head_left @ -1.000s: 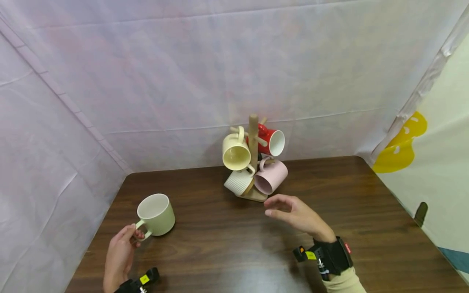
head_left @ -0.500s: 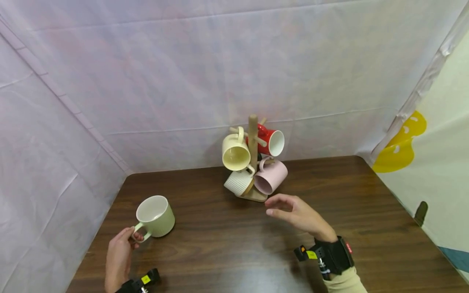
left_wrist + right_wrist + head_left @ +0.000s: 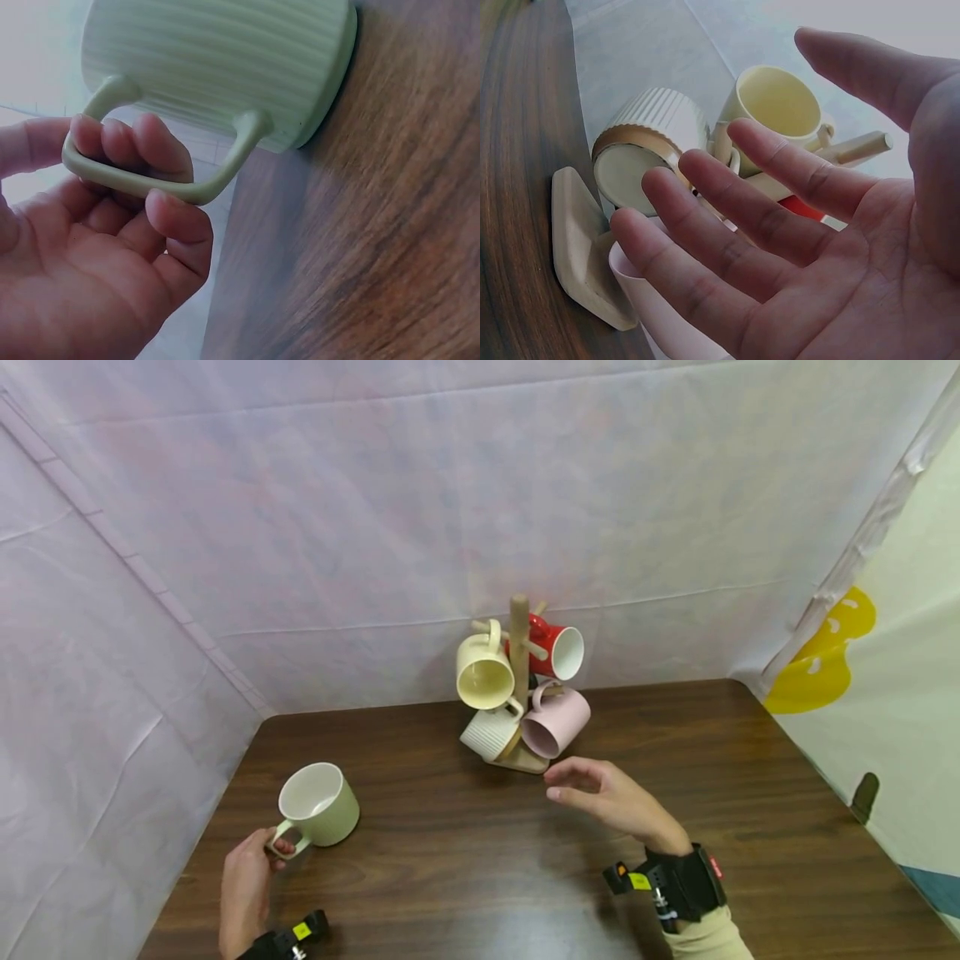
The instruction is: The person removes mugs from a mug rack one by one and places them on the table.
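- On the left side of the dark wooden table (image 3: 450, 877), the pale green mug (image 3: 321, 810) sits upright, its base seemingly on the wood, so I judge the table bears much of its weight.
- My left hand (image 3: 246, 877) grips the mug by its handle (image 3: 135, 182): some fingertips curl inside the loop, others press from outside. Held there, I suppose, the rim and body are left untouched and the mug can be steered from one side.
- The handle faces toward me and a little left, which suits that grip, as my wrist needs little twist.
- My right hand (image 3: 613, 800) is beside the wooden rack (image 3: 519, 618), its fingers loosely bent and spread, gripping nothing; whether a fingertip brushes anything I cannot quite tell.
- The pink mug (image 3: 558, 722) is the one nearest those fingers, hung low on the rack's right side by its handle, tilted.
- Below the left upper peg hangs the cream mug (image 3: 483, 675), with the white ribbed mug (image 3: 489, 735) under it; the red mug (image 3: 564, 652) is up at the right. Hanging by handles, probably, lets four share one narrow post.
- A flat base (image 3: 577, 244) spreads under the post, presumably to keep the loaded rack from tipping.
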`<state>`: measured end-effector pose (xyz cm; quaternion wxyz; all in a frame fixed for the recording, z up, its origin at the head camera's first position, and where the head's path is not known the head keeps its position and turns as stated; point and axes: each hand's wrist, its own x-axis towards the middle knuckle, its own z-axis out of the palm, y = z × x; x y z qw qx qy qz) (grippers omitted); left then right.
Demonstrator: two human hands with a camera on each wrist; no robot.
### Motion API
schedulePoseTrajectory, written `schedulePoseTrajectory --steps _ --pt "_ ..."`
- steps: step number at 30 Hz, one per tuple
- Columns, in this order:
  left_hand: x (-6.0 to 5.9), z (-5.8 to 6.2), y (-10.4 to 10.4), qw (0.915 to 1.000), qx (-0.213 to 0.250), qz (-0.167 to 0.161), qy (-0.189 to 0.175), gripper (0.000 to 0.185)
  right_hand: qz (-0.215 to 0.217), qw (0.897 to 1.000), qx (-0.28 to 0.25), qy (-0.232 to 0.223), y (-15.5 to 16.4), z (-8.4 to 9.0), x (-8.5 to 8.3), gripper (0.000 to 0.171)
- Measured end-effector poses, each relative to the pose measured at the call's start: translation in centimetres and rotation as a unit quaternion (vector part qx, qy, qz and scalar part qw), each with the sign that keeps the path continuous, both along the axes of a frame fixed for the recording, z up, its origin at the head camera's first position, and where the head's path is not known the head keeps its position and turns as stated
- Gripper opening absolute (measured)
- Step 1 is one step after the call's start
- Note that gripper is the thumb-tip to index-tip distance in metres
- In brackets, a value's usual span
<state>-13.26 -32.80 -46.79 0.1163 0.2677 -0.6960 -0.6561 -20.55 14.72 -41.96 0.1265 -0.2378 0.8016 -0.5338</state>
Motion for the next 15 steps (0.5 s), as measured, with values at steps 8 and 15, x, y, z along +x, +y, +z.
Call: schedulePoseTrajectory --steps 8,15 --pt "0.23 -0.05 0.12 0.9980 -0.043 0.042 -0.021 0.031 -0.008 1.000 0.015 0.003 0.04 -0.06 -0.11 0.030" --pt "0.59 0.33 0.10 0.9834 -0.151 0.093 -0.038 0.022 -0.002 1.000 0.012 0.020 0.07 -0.23 -0.23 0.029"
